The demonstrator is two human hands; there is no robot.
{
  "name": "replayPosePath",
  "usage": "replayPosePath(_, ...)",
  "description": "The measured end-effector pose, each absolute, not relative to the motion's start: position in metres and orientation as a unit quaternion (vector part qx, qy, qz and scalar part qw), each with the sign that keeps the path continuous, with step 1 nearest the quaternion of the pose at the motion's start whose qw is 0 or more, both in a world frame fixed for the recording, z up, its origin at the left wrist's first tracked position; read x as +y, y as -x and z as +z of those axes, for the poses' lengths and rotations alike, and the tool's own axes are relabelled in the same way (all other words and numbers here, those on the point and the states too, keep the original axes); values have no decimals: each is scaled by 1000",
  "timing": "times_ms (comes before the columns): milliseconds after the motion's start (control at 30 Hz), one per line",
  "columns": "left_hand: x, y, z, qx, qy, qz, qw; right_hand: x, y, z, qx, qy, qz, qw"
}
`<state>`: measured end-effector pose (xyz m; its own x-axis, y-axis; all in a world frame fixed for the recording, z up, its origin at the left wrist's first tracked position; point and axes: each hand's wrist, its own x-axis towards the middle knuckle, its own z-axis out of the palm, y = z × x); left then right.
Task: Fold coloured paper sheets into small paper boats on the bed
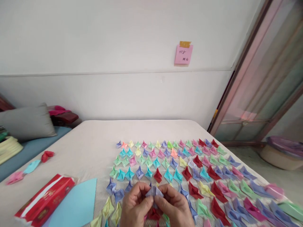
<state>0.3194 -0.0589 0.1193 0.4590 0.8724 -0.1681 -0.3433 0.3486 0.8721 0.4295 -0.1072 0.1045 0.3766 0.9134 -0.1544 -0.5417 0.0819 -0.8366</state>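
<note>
Between my two hands is a small folded lavender paper piece (pixel 154 191), held up over the table at the bottom middle of the view. My left hand (pixel 136 205) pinches its left side with thumb and forefinger. On the other side, my right hand (pixel 174 205) grips it the same way, thumb in front. The thumbs almost meet at the centre crease. Rows of folded paper boats (pixel 157 175) in many colours lie behind and around my hands. Some boats under my hands are partly hidden.
At left, a red and white packet (pixel 46 200) lies beside light blue paper sheets (pixel 75 203). Farther left are crumpled pink, blue and red paper pieces (pixel 32 166). A grey cushion (pixel 28 123) rests beyond the table (pixel 99 135). A pink note (pixel 183 54) is taped to the wall.
</note>
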Motion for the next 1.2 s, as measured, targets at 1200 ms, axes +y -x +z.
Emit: replayPosePath(1200, -67, -323, 112, 468, -683, 419, 374, -107, -432, 105, -251, 479, 491, 683)
